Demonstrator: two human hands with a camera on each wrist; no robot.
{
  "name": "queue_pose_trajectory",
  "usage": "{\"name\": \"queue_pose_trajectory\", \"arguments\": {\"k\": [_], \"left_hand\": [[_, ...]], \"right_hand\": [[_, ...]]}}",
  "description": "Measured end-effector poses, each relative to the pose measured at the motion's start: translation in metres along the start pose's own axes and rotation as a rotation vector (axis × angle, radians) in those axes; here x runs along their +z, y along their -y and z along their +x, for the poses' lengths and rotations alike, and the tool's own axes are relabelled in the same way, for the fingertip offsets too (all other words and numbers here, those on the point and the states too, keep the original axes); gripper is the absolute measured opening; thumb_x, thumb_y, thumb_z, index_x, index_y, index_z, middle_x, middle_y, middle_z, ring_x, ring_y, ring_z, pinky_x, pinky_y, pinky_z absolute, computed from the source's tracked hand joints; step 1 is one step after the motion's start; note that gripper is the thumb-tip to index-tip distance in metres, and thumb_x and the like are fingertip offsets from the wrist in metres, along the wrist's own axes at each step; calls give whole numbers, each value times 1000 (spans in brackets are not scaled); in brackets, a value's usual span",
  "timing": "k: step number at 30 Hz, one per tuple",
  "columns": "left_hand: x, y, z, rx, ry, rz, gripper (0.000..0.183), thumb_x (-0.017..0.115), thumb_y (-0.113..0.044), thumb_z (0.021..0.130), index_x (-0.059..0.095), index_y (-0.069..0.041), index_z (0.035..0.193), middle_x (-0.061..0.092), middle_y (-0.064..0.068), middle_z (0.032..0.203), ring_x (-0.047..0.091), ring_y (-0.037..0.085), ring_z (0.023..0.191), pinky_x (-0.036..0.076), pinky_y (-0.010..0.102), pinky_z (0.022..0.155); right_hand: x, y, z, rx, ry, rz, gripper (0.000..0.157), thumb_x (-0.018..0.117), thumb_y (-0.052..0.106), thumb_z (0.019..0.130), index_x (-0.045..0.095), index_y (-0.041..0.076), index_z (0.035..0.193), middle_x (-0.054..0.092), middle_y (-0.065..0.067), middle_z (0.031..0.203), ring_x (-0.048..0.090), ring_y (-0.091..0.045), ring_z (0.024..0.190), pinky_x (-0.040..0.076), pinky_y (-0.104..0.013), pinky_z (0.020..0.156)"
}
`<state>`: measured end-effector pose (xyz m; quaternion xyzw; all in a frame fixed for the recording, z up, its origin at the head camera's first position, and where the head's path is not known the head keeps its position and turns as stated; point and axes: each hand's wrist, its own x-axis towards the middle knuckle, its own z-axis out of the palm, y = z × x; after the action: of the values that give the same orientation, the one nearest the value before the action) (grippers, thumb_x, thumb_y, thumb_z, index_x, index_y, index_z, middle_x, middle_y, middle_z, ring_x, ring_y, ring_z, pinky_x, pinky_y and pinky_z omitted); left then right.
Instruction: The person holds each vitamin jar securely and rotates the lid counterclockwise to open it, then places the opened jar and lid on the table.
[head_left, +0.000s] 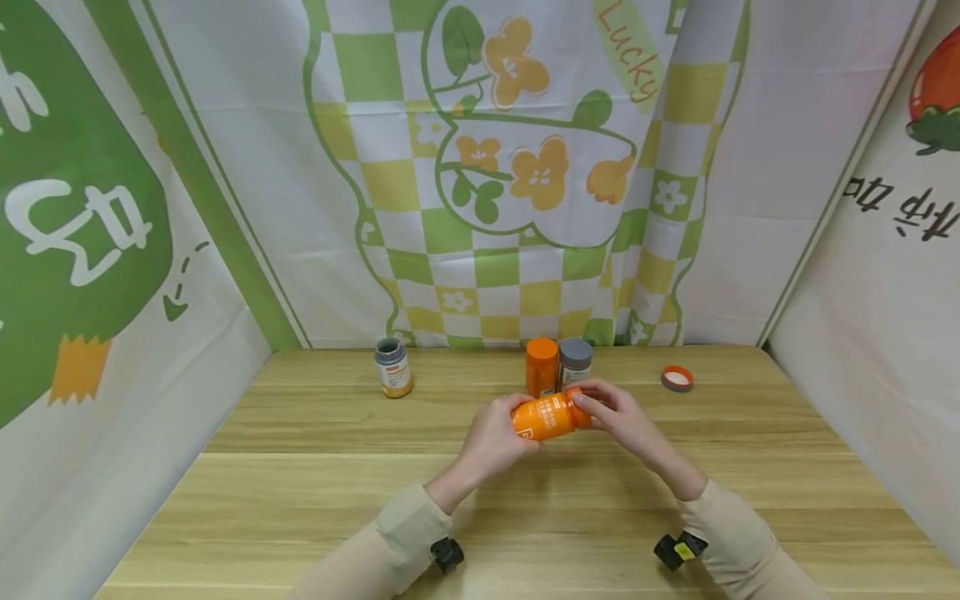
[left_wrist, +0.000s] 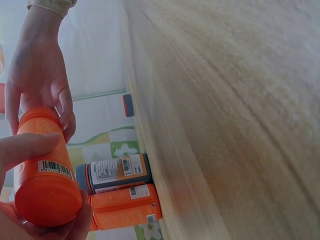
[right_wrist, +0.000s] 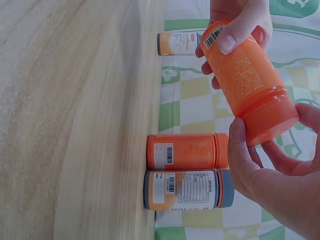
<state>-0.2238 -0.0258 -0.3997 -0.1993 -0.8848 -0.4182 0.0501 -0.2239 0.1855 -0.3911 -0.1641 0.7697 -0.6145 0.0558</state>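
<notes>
An orange bottle (head_left: 546,417) with an orange screw cap (right_wrist: 272,118) is held tilted above the table, its cap end toward the right. My left hand (head_left: 498,435) grips the bottle around its base end, thumb along the side near a barcode label. The right hand (head_left: 617,419) has its fingers and thumb around the cap. Just behind the held bottle stand a second orange bottle (head_left: 541,369), cap on, and a grey-capped bottle (head_left: 576,360) side by side. In the right wrist view the grey-capped bottle (right_wrist: 185,190) shows a white printed label.
An uncapped grey-necked bottle (head_left: 393,369) stands at the back left of the wooden table (head_left: 315,500). At the back right lies a grey and orange cap (head_left: 677,379), its white inside facing up. A patterned curtain (head_left: 495,275) hangs behind the table.
</notes>
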Motion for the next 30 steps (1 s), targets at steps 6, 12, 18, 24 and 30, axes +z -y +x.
{"name": "queue_pose_trajectory", "arguments": {"k": [6,12,18,24,30], "left_hand": [[0,0,0,2,3,-5,59,81,-21,54,59,-12,108,61,0,95,53,12,78,43,26,65],[0,1,0,5,-4,-8,58,81,-20,54,59,-13,107,61,0,95,53,12,78,43,27,67],[0,1,0,10,-2,-10,59,81,-20,54,59,-13,108,61,1,96,53,12,79,43,28,67],[0,1,0,20,-7,-13,58,81,-18,54,59,-12,107,62,1,96,54,12,79,43,28,68],[0,1,-1,21,-11,-13,58,81,-19,54,59,-12,107,62,1,96,54,12,79,43,28,68]], "right_hand": [[-2,0,0,-36,12,-36,42,51,30,89,48,4,121,49,-14,121,55,-22,102,49,-31,80],[-2,0,-3,-91,20,-69,40,53,26,88,48,5,122,51,-11,120,55,-21,99,49,-30,77],[-4,-1,-3,-167,34,-76,36,54,18,88,48,5,121,51,-13,120,55,-22,98,49,-28,77],[-6,-2,-4,-238,53,-79,37,53,10,87,47,3,122,48,-18,123,52,-29,104,49,-29,76],[-7,-3,-5,-269,81,-41,38,55,7,85,46,2,122,45,-22,125,48,-37,107,50,-30,77]]}}
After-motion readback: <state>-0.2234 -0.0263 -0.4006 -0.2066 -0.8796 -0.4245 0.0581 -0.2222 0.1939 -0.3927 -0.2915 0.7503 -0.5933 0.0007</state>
